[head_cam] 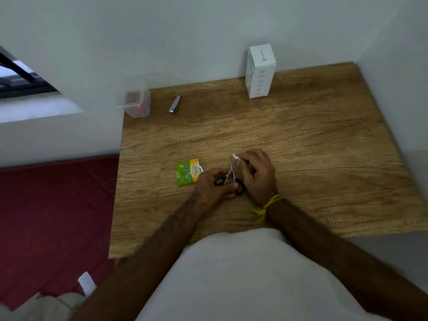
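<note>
Small scissors with black handles lie low over the wooden table, blades pointing away from me and slightly apart. My left hand grips the handles. My right hand pinches a small white scrap at the blade tips. A green and orange sachet with a torn corner lies flat just left of my left hand.
A nail clipper lies at the back left of the table. A clear plastic container stands at the back left corner. A tall white box stands against the wall. A red mattress lies left of the table.
</note>
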Demonstrator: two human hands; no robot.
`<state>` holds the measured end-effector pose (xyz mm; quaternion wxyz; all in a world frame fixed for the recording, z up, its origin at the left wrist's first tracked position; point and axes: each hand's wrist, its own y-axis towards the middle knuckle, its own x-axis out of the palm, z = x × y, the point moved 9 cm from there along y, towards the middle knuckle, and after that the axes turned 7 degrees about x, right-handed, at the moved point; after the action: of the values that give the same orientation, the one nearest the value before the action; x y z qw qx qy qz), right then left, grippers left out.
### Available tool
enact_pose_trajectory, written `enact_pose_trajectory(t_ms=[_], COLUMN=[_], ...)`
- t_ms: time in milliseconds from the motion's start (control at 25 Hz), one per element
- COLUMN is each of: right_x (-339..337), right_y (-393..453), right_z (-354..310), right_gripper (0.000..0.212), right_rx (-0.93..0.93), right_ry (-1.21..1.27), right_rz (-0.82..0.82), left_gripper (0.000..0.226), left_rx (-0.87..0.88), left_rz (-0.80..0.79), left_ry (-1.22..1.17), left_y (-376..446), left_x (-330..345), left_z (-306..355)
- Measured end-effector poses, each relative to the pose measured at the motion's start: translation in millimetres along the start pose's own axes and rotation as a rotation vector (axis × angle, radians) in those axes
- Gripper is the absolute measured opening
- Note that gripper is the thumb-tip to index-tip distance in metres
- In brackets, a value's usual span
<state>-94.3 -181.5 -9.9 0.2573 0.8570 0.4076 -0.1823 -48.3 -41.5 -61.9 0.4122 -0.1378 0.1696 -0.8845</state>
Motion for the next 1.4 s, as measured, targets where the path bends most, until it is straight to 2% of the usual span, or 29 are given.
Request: enact_pose_trajectory(t_ms=[120,280,560,760,1000,1400], right_x=[6,17,19,18,16,13], right_y=[-26,-25,-26,-29,-28,-29], right_z=[-11,-5,-4,-9,-7,-6], right_gripper=[0.016,0.017,0.019,0.026,0.022,0.022], right_rx=[-0.139,-0.155,-0.161,-0.209,-0.189,-0.196], right_ry=[-0.094,-0.165,-0.188,-0.201,-0.181,-0.189], right_rz=[-0.100,-0.171,-0.212,-0.222,-0.231,-0.269], left_gripper=[0.045,0.057,0.060,0.051,0.058,0.055], left_rx=[0.026,0.045,0.047,0.055,0.046,0.073], left_rz=[0.008,-0.019,-0.015,-0.025,-0.019,-0.032], left_ry=[-0.022,-0.032,-0.032,-0.051,-0.024,0.033], left_y=[-1,-2,-2,-3,-3,-6], left_x=[-1,1,-1,1,0,1], left_z=[3,0,-1,1,1,6])
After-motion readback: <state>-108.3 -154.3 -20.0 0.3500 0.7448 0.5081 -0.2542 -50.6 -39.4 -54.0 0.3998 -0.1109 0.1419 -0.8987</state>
